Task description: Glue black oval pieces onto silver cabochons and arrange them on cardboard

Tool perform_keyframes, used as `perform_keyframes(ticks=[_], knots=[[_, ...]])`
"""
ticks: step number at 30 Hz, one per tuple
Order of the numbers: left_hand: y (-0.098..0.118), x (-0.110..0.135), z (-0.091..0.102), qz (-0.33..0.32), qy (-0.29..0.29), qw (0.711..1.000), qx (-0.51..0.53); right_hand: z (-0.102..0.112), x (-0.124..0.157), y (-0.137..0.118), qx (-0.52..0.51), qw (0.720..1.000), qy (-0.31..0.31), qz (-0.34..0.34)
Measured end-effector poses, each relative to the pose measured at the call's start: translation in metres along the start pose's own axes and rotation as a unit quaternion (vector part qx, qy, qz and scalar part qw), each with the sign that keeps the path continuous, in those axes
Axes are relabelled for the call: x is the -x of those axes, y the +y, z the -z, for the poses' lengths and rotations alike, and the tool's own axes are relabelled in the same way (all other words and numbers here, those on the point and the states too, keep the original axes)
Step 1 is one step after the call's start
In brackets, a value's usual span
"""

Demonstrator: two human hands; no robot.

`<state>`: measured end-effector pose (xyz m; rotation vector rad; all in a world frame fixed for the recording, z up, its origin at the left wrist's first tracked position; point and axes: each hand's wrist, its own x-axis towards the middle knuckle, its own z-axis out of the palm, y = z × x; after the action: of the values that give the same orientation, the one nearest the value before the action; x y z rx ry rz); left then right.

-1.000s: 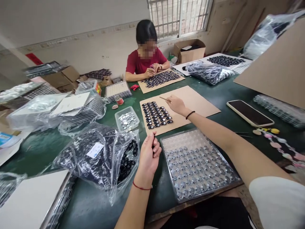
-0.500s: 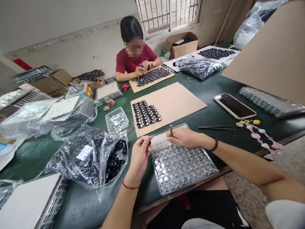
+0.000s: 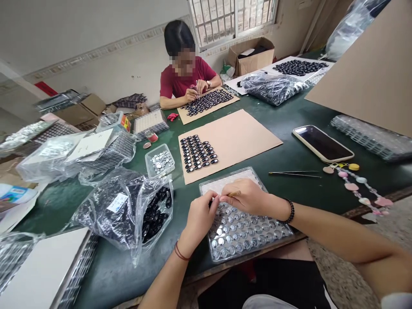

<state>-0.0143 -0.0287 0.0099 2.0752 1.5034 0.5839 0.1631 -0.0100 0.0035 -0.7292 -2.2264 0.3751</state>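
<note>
My left hand (image 3: 198,218) and my right hand (image 3: 245,198) meet fingertip to fingertip over the near end of a clear plastic tray (image 3: 251,234) of several small silver domed pieces. The left fingers pinch a small dark piece, mostly hidden. The right hand is closed on a thin wooden stick (image 3: 234,194), whose tip points at the left fingertips. Beyond the tray lies a brown cardboard sheet (image 3: 244,137) with rows of black oval pieces (image 3: 198,152). An open plastic bag (image 3: 128,210) of black pieces sits left of my left hand.
A small clear tub (image 3: 160,161) of silver pieces stands by the cardboard. A phone (image 3: 322,143), tweezers (image 3: 294,173) and a beaded strap (image 3: 360,184) lie to the right. Across the green table (image 3: 289,116) a person in a red shirt (image 3: 186,79) works over another cardboard. Bags and trays crowd the left.
My right hand came back from the cardboard to the tray with the stick, then swung the stick from upright to level. Both hands closed in until the fingertips met.
</note>
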Motion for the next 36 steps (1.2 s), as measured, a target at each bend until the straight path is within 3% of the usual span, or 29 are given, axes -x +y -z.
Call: perform_keyframes(ticks=[9, 13, 20, 26, 30, 33, 36], knots=[[-0.003, -0.008, 0.004, 0.046, 0.078, 0.990, 0.108, 0.004, -0.001, -0.003, -0.065, 0.994, 0.039, -0.077], [-0.009, -0.011, 0.011, 0.080, 0.119, 0.974, 0.175, 0.003, 0.000, 0.001, -0.090, 0.987, 0.091, -0.092], [-0.003, -0.006, 0.003, 0.066, 0.011, 0.960, 0.271, -0.001, 0.004, 0.003, -0.226, 0.951, 0.140, -0.159], [0.004, -0.001, -0.001, 0.066, 0.012, 0.948, 0.311, -0.003, 0.007, -0.001, -0.258, 0.946, 0.119, -0.156], [0.002, 0.002, 0.000, 0.044, 0.025, 0.957, 0.285, -0.002, 0.008, -0.003, -0.270, 0.942, 0.131, -0.149], [-0.009, -0.005, 0.014, 0.022, 0.082, 0.974, 0.209, 0.002, 0.006, -0.003, -0.285, 0.931, 0.167, -0.155], [-0.029, -0.023, 0.049, -0.009, 0.229, 0.972, 0.047, 0.006, 0.005, -0.003, -0.297, 0.922, 0.186, -0.164]])
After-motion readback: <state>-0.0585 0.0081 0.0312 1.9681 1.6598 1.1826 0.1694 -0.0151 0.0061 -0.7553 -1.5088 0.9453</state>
